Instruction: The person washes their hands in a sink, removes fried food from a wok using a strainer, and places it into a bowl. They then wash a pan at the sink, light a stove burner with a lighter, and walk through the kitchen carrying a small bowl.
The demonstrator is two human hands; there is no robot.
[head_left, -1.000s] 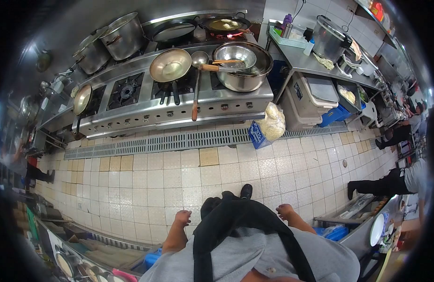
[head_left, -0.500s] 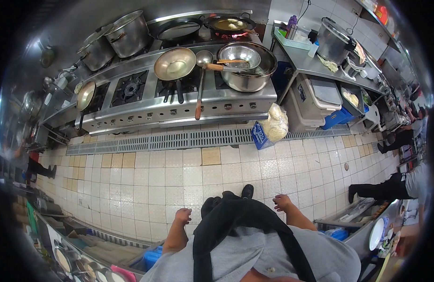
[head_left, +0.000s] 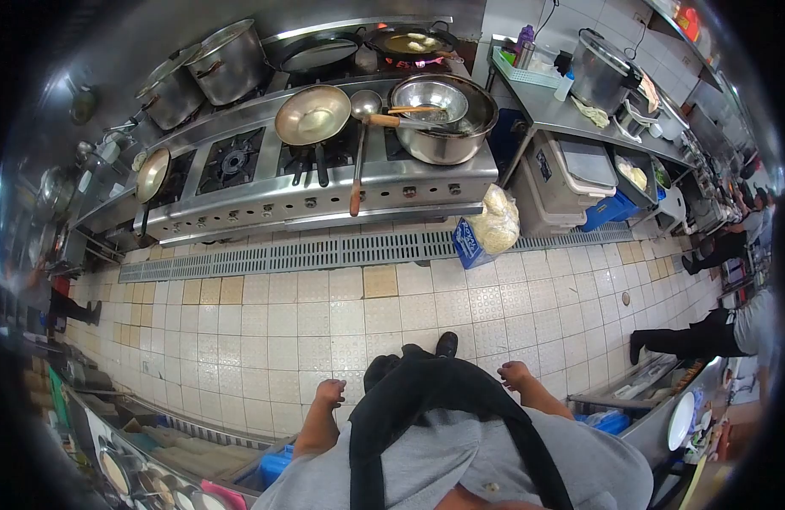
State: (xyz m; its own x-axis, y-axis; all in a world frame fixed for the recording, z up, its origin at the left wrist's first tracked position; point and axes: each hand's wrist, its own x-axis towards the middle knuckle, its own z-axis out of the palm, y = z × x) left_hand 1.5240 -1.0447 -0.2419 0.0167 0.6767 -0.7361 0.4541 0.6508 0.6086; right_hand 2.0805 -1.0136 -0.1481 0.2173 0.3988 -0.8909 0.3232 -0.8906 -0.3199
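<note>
My left hand (head_left: 330,392) hangs low at my side above the tiled floor, its fingers loosely bent with nothing in them. On the other side, my right hand (head_left: 515,375) is likewise free, fingers slightly curled and apart. Neither touches anything. Ahead stands a steel stove (head_left: 265,194). It bears a wide frying pan (head_left: 314,115), a ladle (head_left: 356,178) with a wooden handle, and a large steel pot (head_left: 443,151) with a metal bowl (head_left: 447,92) in its mouth. Chopsticks (head_left: 413,110) lie across the bowl.
A blue box (head_left: 470,246) with a bag of pale food (head_left: 498,223) sits on the floor before the stove. Tall stockpots (head_left: 231,64) and a wok of oil (head_left: 412,42) stand behind. A side table (head_left: 545,117) is at right. Co-workers' legs (head_left: 681,342) show at both edges.
The view has shifted very slightly, so the stove sits a little further left. My right hand is a little lower and its fingers look more curled. Nothing was taken up.
</note>
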